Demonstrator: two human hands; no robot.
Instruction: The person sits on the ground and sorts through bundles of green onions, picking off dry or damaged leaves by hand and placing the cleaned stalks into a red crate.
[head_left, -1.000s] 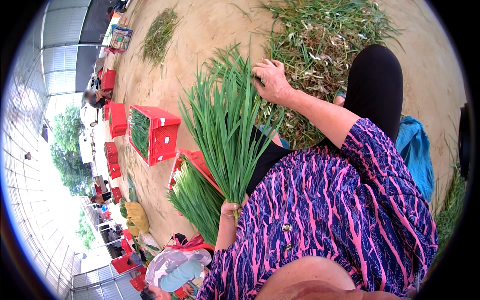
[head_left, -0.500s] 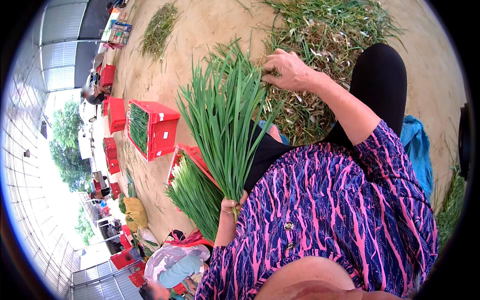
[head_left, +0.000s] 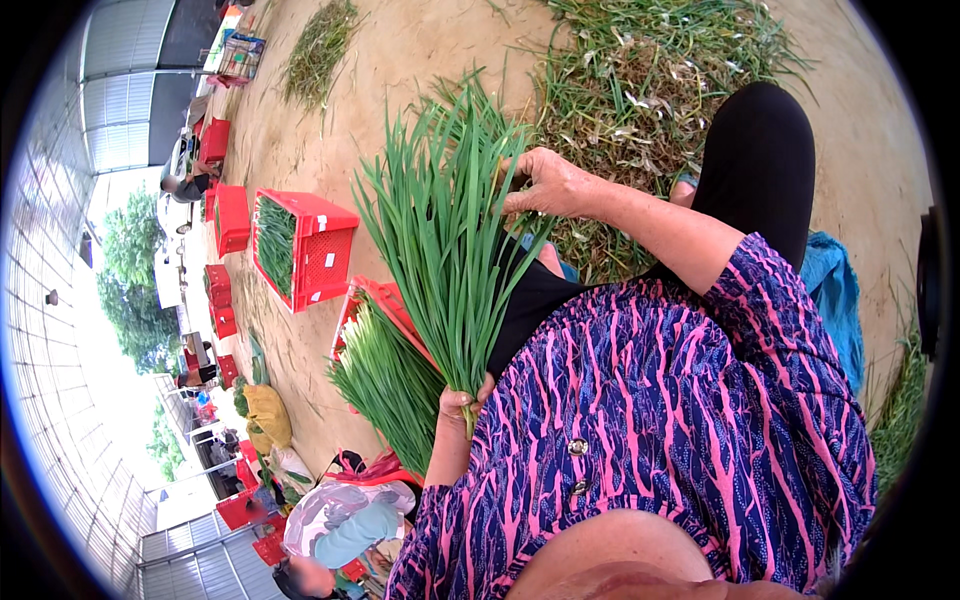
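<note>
My left hand is closed round the base of a bunch of long, flat green garlic chives, close to my shirt. The leaves fan out away from me. At the right edge of their upper part, my right hand has its thumb and fingers bent in on some leaves; its fingertips are partly hidden. More garlic chives with pale stems lie beside my left forearm, in or against a red crate.
A red crate filled with greens stands at the left, with more red crates behind. A heap of trimmings covers the ground ahead, and a smaller one lies farther left. Another person sits at the lower left, near a yellow sack.
My right hand has moved left and slightly nearer, from above the trimmings heap to the leaves' edge. My left hand keeps its hold on the garlic chives.
</note>
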